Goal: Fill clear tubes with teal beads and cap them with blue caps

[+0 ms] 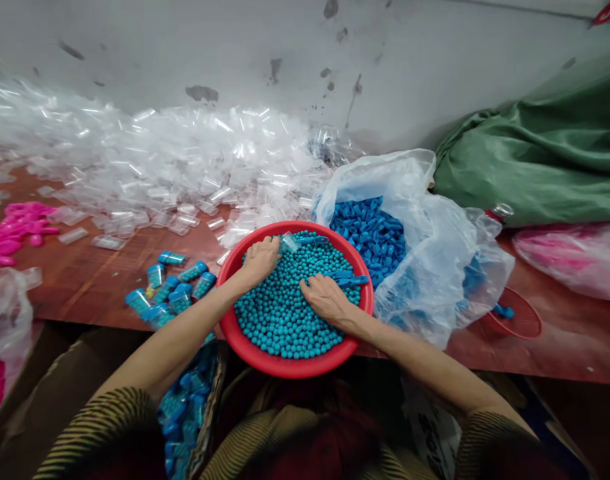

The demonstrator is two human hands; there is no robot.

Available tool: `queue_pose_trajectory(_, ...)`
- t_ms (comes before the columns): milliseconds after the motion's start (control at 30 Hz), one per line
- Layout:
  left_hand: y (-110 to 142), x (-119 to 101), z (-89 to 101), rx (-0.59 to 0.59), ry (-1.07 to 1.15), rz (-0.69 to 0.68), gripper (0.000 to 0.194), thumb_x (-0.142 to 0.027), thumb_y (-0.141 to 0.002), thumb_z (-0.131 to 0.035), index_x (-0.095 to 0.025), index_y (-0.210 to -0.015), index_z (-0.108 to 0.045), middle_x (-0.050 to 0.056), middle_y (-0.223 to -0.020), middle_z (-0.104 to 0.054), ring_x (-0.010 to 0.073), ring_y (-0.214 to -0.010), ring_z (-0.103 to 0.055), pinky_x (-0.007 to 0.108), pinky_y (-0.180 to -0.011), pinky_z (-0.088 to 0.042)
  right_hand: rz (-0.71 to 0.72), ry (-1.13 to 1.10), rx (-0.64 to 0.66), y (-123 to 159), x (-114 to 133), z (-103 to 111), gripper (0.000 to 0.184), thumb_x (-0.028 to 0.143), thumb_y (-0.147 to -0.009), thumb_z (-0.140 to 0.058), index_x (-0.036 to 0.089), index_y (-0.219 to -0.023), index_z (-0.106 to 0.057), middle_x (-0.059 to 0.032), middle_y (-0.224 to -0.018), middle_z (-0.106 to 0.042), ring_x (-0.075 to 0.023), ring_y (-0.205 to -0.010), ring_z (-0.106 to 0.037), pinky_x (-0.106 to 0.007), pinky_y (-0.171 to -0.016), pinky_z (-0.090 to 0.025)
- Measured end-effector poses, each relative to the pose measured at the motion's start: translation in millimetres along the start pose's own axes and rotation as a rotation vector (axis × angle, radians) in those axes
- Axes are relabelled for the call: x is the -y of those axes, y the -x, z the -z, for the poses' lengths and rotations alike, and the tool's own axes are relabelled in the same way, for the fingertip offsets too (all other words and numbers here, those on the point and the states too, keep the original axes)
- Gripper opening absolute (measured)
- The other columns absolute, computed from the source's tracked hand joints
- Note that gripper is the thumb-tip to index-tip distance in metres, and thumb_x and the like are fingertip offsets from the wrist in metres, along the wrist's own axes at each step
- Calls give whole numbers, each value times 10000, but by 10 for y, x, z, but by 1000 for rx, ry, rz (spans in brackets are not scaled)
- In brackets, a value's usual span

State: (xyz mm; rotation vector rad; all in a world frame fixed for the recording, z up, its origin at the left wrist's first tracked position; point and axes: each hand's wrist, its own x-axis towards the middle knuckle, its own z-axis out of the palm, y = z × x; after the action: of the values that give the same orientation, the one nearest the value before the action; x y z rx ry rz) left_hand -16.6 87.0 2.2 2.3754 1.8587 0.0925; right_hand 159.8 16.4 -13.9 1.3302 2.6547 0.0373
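A red basin [295, 368] full of small turquoise beads [285, 320] is in front of me. My left hand [261, 260] is over its left side with the fingers curled, and a clear plastic tube [291, 242] is at its fingertips. On the basin's right side, my right hand [327, 300] is closed with its fingertips down among the beads; what they hold, if anything, is hidden. Blue plastic caps with a long handle [353, 281] lie on the beads beside the right hand. Another blue piece [321, 240] rests near the far rim.
Clear tubes [185, 147] are heaped along the wall. Several bead-filled tubes [179, 293] lie left of the basin, above a box of more [187, 407]. A plastic bag [425, 227] of blue caps [369, 233] stands right. Pink pieces [19, 230], a red basket [522, 317] and green cloth [535, 153] lie farther out.
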Motion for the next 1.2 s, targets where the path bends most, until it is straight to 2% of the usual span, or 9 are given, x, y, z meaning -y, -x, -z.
queue_pose_trajectory(133,5,-19,-115,-3,72,-41,333,-124,-879,-259,-104,-1079,-525,188,-1045,-568,282,-1023,-555,410,-882,-398,30,-63,79,24,23,-2,317,112,-918,-275,117,-1089,-542,-149,-949,-608,-231,-865,-557,-323,-687,-401)
queue_pose_trajectory(233,-77,9,-138,28,183,-57,275,-142,-863,-315,-116,-1001,-551,164,-973,-600,274,-973,-580,397,-862,-408,-2,-122,115,61,-24,57,302,129,-925,-279,140,-1077,-540,-127,-925,-630,-211,-816,-589,-301,-655,-411)
queue_pose_trajectory(467,-94,160,2,172,549,-13,201,-201,-809,-412,-146,-992,-475,16,-728,-612,135,-604,-583,242,-557,-448,77,-228,108,112,-119,91,281,126,-923,-291,156,-1086,-518,-115,-985,-625,-214,-875,-597,-291,-666,-426)
queue_pose_trajectory(667,136,170,59,306,1222,156,342,-373,-697,-588,-163,-952,-495,-59,-575,-479,71,-425,-418,187,-395,-274,-58,-410,130,46,-177,141,257,270,-904,-439,157,-1128,-501,-106,-969,-673,-226,-880,-627,-281,-686,-419)
queue_pose_trajectory(767,226,217,157,235,1056,142,332,-381,-651,-630,-164,-891,-557,-60,-557,-468,77,-447,-406,202,-427,-281,-142,-516,76,83,-258,154,304,325,-897,-472,169,-1156,-503,-101,-1000,-674,-224,-925,-623,-279,-745,-415)
queue_pose_trajectory(867,322,267,339,182,521,42,230,-364,-664,-628,-175,-793,-598,-22,-591,-536,124,-545,-488,233,-528,-350,-194,-602,1,122,-352,128,271,290,-910,-444,163,-1131,-535,-102,-1045,-664,-214,-975,-608,-275,-805,-403)
queue_pose_trajectory(967,381,211,465,268,106,-143,163,-332,-749,-551,-189,-779,-624,42,-723,-621,182,-662,-565,271,-613,-390,-260,-683,-67,109,-421,78,292,245,-914,-410,133,-1166,-508,-109,-1021,-662,-199,-941,-610,-270,-798,-408)
queue_pose_trajectory(1100,336,-110,335,461,42,-286,101,-194,-720,-559,-176,-629,-601,61,-653,-627,200,-667,-599,277,-644,-422,-293,-824,-100,43,-456,29,295,239,-911,-395,151,-1164,-518,-52,-946,-669,-157,-836,-614,-255,-764,-425)
queue_pose_trajectory(1200,264,-391,93,432,80,-249,60,-174,-704,-572,-178,-737,-622,59,-681,-650,219,-740,-621,283,-679,-440,-249,-861,-103,24,-447,22,298,246,-913,-396,173,-1148,-565,-37,-977,-675,-151,-894,-613,-256,-807,-429)
